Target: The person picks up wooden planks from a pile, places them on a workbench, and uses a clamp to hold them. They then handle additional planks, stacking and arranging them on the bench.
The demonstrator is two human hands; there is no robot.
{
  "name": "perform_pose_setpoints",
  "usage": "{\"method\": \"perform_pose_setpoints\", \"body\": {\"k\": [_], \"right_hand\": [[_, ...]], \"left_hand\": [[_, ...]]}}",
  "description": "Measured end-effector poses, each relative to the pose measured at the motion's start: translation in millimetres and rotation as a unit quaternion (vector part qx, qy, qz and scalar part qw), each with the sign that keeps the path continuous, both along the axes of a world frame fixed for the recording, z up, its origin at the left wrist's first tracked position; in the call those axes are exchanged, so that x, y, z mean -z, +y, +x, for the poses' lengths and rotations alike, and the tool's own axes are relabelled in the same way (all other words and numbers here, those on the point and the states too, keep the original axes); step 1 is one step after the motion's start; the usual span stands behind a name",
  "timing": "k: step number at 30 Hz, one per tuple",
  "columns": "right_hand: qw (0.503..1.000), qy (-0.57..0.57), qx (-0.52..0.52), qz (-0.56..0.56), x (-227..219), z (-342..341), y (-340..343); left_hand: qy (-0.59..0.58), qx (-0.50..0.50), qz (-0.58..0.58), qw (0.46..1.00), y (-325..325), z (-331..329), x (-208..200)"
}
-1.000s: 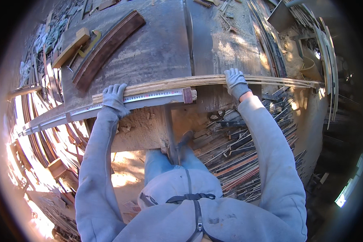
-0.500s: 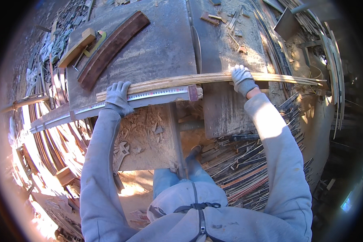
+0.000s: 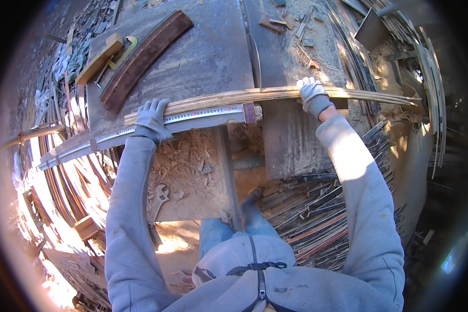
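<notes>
A bundle of long plywood strips (image 3: 218, 99) lies crosswise over the dark metal saw table, in front of a thin upright saw blade (image 3: 255, 60). Near its left end, my gloved left hand (image 3: 152, 120) grips the bundle, fingers over the top. My gloved right hand (image 3: 314, 98) is closed around it right of the blade, and the far right end sticks out past the table. Along the near side runs a bar with a measuring tape (image 3: 203, 113) on it, ending at a small reddish-brown block (image 3: 250, 113). Palms and thumbs are mostly hidden.
A curved brown beam (image 3: 145, 62) lies on the table's far left, beside a wooden block (image 3: 100, 60) with a yellow-green clamp (image 3: 125, 52). Offcuts (image 3: 301, 31) are scattered at the far right. An adjustable wrench (image 3: 158, 203) rests on the sawdust-covered lower shelf; strip piles (image 3: 317, 223) surround the saw.
The plywood strips have shifted slightly away from me toward the blade, more at the right. Both hands have moved a little with them, still gripping.
</notes>
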State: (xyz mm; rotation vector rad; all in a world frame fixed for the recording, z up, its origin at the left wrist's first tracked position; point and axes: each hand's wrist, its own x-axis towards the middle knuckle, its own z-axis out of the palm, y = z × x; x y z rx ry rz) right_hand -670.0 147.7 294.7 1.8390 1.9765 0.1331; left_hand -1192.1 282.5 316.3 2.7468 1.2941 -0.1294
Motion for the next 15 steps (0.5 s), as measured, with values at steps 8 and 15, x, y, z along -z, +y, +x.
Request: {"method": "perform_pose_setpoints", "body": {"k": [8, 15], "right_hand": [[0.997, 0.050, 0.032, 0.054, 13.8, -6.7, -24.0], [0.991, 0.124, 0.020, 0.036, -21.8, -11.2, -108.4]], "left_hand": [[0.008, -0.028, 0.004, 1.000, -3.0, 2.9, -0.7], [0.062, -0.014, -0.028, 0.998, -1.0, 3.1, -16.0]]}}
